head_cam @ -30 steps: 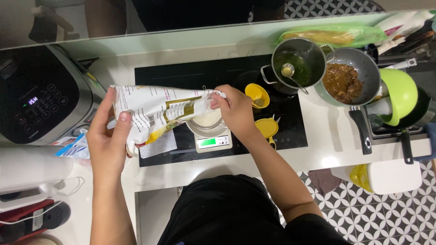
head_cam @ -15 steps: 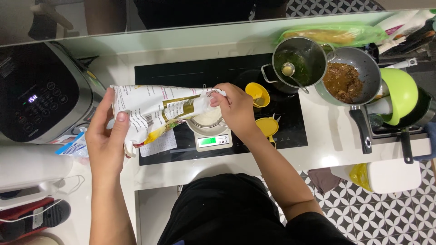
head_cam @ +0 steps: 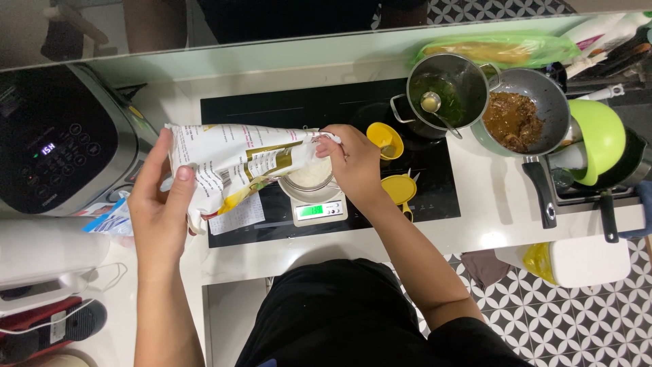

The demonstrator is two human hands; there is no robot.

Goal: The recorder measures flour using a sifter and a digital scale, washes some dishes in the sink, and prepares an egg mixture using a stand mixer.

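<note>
Both hands, left hand [head_cam: 159, 211] and right hand [head_cam: 353, 166], grip a tilted paper bag [head_cam: 238, 163] above a bowl [head_cam: 309, 180] on a scale [head_cam: 319, 211].

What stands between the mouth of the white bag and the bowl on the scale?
Nothing visible does. The bag lies tilted, its mouth pinched by the right hand directly over the bowl on the scale; the left hand holds its bottom.

Crinkled paper bag [head_cam: 238, 163], glossy black cooktop [head_cam: 299, 109], shiny metal pot [head_cam: 445, 85].

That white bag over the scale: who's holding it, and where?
Both hands: the left hand grips the white bag at its bottom end, the right hand pinches its open mouth.
</note>
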